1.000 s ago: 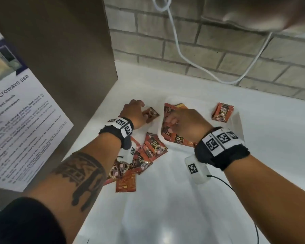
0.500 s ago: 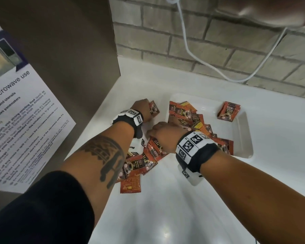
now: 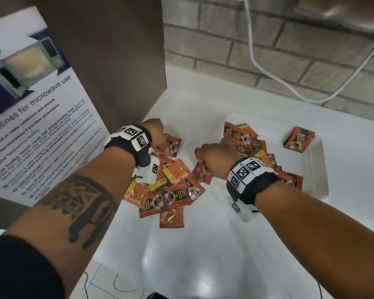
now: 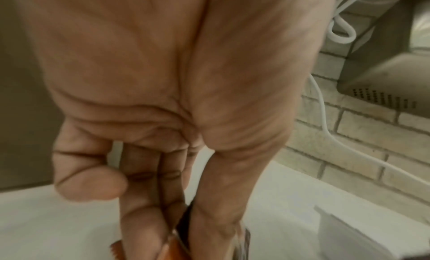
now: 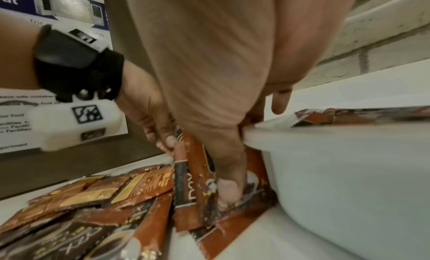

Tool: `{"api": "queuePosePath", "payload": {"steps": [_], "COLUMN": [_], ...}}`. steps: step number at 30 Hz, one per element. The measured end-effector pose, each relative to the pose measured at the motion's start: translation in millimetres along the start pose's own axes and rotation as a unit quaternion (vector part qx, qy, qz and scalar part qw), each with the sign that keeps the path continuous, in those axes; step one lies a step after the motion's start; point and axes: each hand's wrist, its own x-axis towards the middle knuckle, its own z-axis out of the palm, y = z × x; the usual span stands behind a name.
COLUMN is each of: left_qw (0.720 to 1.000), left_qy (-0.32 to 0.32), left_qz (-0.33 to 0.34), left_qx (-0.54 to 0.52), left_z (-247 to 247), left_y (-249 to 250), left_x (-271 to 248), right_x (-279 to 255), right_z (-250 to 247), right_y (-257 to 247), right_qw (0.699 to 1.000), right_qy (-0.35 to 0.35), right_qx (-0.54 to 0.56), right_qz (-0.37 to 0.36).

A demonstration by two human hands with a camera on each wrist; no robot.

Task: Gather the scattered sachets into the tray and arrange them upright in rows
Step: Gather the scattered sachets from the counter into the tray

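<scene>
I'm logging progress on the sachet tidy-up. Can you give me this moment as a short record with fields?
surface: white counter against a brick wall
tray: white tray, at the right
sachets in tray: a loose heap lying flat at its left side, plus a small stack at the far right; no upright rows
sachets outside: scattered pile on the counter, left of the tray
left hand: left hand pinches a sachet at the pile's far edge
right hand: right hand grips sachets beside the tray wall
</scene>
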Motion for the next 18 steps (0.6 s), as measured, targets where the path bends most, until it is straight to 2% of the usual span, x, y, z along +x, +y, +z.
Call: {"api": "queuePosePath", "payload": {"steps": [3,9,13,18], "left_qw": [1.000,0.998,0.998,0.998], "left_qy": [-0.007,0.031,0.022,0.040], "left_qz": [-0.011,-0.041,-0.047,-0.016], "left_qx": [0.008,-0.032,-0.031,-0.051], "left_z": [18.0,33.8,34.4,34.4], "left_y": [-5.4,-8.7,-8.4,-9.0], "left_x": [1.4,3.7,6.3,0.3], "right_x": [-0.2,-2.5,-2.3,20.3], "right_z": [-8.9,-30.4,-29.1,-16.0], "right_y": [2.6,-0.9,-32.0,-55.5], "right_qw": [0.999,0.984,0.971,0.981], "right_qy": [0.028,0.101,0.012,-0.070], "right_qx": [0.027,0.137,0.239,0.182], "right_qz": [0.007,0.046,0.020,0.010]}}
